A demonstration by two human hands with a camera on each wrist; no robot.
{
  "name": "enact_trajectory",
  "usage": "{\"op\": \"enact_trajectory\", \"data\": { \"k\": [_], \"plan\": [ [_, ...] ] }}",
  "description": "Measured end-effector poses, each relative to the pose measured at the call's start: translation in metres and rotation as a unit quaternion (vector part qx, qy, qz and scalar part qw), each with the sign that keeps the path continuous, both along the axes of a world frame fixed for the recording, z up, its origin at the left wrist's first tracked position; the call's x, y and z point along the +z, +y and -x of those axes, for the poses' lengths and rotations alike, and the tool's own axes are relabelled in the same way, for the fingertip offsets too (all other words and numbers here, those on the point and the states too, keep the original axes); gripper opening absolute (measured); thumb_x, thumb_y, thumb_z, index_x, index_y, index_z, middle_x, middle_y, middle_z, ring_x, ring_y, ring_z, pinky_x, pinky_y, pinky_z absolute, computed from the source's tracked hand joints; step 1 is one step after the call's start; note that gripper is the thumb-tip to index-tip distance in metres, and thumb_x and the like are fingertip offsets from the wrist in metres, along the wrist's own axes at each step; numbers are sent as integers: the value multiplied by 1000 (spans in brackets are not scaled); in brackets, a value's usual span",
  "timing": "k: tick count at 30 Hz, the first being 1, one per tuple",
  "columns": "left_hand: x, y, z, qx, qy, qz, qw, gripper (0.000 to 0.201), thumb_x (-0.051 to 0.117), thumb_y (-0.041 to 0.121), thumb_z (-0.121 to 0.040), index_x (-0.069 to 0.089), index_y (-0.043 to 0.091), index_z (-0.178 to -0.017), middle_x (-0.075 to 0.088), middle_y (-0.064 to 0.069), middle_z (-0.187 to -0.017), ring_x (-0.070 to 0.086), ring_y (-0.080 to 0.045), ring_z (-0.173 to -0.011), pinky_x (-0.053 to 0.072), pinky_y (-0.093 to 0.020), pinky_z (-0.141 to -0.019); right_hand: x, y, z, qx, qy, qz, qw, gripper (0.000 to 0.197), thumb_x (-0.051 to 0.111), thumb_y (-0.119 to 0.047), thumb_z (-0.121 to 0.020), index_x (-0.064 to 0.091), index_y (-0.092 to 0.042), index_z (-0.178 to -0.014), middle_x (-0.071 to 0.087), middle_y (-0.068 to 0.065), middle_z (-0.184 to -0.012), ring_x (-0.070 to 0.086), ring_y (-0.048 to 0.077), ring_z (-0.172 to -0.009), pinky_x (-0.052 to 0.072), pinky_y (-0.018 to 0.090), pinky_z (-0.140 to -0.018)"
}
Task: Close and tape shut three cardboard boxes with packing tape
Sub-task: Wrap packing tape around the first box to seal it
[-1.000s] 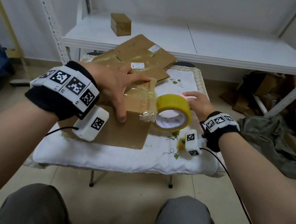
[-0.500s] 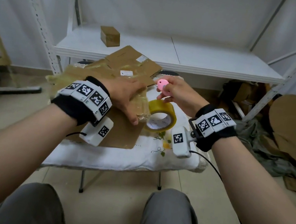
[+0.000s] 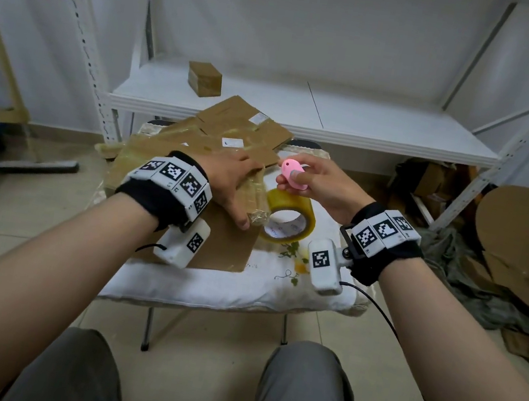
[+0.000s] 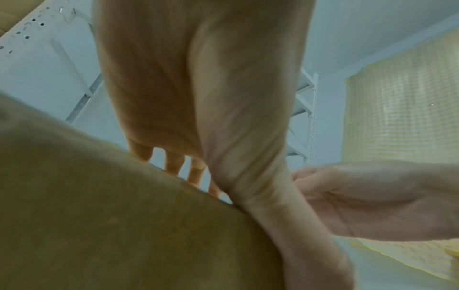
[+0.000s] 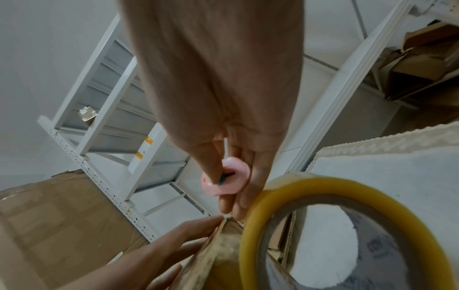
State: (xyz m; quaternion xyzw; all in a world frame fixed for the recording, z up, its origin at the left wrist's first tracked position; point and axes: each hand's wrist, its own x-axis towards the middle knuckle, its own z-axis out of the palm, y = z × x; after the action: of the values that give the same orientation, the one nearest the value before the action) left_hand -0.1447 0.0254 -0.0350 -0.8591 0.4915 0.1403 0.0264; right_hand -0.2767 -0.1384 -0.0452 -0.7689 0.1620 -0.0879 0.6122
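A brown cardboard box [image 3: 221,245] lies on the cloth-covered stool [image 3: 241,293]. My left hand [image 3: 231,184] rests flat on its top, fingers spread, thumb near a crumpled end of tape at the box's right edge. A yellow roll of packing tape [image 3: 288,216] stands on edge right beside the box. Above the roll, my right hand [image 3: 311,183] pinches a small pink cutter [image 3: 291,173] between thumb and fingers. In the right wrist view the pink cutter [image 5: 224,179] sits just above the tape roll [image 5: 323,225].
Flattened cardboard boxes [image 3: 232,133] are piled at the stool's far side. A small taped box [image 3: 205,79] stands on the white shelf [image 3: 304,113]. Cardboard scraps and a round cardboard piece [image 3: 521,234] lie on the floor at right.
My right hand picked the pink cutter up from the stool beyond the roll and raised it over the tape roll. The left hand stays on the box.
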Motion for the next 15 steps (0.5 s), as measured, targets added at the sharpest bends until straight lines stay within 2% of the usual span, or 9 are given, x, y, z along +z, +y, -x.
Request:
{"op": "enact_trajectory", "data": {
  "k": [3, 5, 7, 9, 10, 12, 15],
  "plan": [
    [-2, 0, -1, 1, 0, 6, 1000, 128, 88, 61, -55, 17, 26, -156, 28, 3, -154, 35, -26, -140, 34, -45, -113, 1, 1, -1, -9, 3, 17, 1000, 27, 50, 1, -102, 64, -8, -123, 70, 19, -113, 67, 21, -98, 59, 24, -82],
    [-4, 1, -3, 2, -1, 10, 1000, 129, 88, 62, -54, 17, 26, -156, 28, 3, -154, 35, -26, -139, 35, -47, -113, 3, 5, -1, -25, -3, 50, 998, 30, 54, -4, -101, 65, -12, -127, 73, 6, -111, 64, 11, -97, 56, 23, -79],
    [-5, 3, -4, 4, 2, 12, 1000, 130, 88, 62, -53, 17, 26, -156, 28, 4, -153, 37, -26, -138, 36, -48, -112, 6, 8, -2, -48, -24, 76, 996, 29, 58, -5, -99, 66, -13, -126, 73, -9, -96, 62, -4, -87, 47, 14, -72],
    [-6, 3, -5, 6, 4, 11, 1000, 132, 88, 64, -52, 17, 26, -156, 27, 5, -153, 37, -26, -138, 37, -48, -112, 6, 10, -3, -75, -50, 71, 993, 27, 59, -4, -96, 62, -9, -123, 74, -10, -89, 61, -15, -71, 41, 4, -58],
    [-6, 4, -5, 7, 3, 10, 1000, 132, 88, 64, -51, 17, 27, -156, 27, 5, -153, 38, -27, -137, 37, -48, -112, 7, 11, -4, -88, -58, 63, 992, 26, 59, -3, -96, 59, -8, -121, 76, -5, -92, 62, -14, -68, 41, 4, -55],
    [-6, 4, -6, 8, 4, 10, 1000, 133, 88, 64, -50, 16, 27, -156, 26, 5, -154, 38, -28, -137, 37, -49, -111, 6, 10, -6, -104, -69, 49, 991, 27, 60, 1, -94, 53, -9, -117, 77, 9, -103, 68, -1, -71, 45, 10, -55],
    [-7, 4, -7, 8, 10, 12, 1000, 133, 89, 62, -51, 15, 27, -156, 24, 4, -156, 36, -28, -139, 36, -50, -113, 4, 8, -5, -105, -59, 53, 991, 45, 68, 6, -87, 54, -10, -126, 67, 20, -116, 69, 20, -86, 56, 21, -65]
  ]
}}
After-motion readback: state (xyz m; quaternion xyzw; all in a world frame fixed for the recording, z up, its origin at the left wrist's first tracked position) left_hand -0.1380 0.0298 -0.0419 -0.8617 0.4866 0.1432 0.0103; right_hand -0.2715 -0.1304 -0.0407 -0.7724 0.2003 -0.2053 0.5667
